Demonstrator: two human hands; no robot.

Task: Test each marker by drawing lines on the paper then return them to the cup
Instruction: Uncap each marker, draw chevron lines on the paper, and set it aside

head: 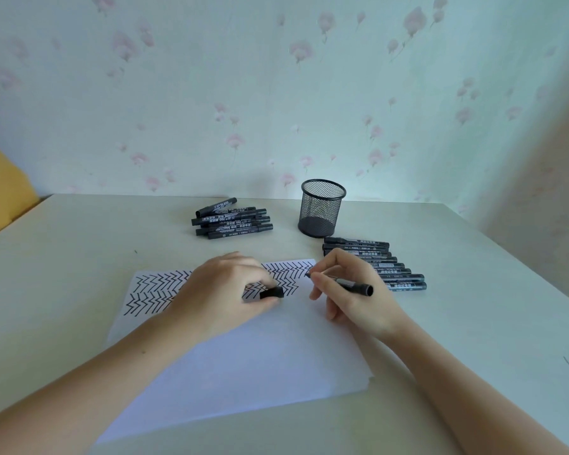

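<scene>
While my right hand [349, 290] is pinching an uncapped marker [345, 283] between thumb and fingers, its tip is sitting at the paper's [243, 356] far right corner, just where the last zigzag lines [165, 287] are ending. My left hand [224, 290] is lying on the paper over the middle of those lines, its fingers curled round the black cap [271, 292], which is sticking out at the fingertips. The zigzags are filling the far strip of the sheet from its left edge across to the right, and the near part of the sheet is lying blank between my forearms. The mesh cup [321, 208] is standing upright toward the tabletop's far edge, right of centre, and I am seeing no markers through its mesh. Just in front of it, toward the right edge, a row of markers [385, 266] is lying side by side, partly hidden behind my right hand. A second pile [232, 220] is lying left of the cup, well apart from it, with one marker resting askew on top.
</scene>
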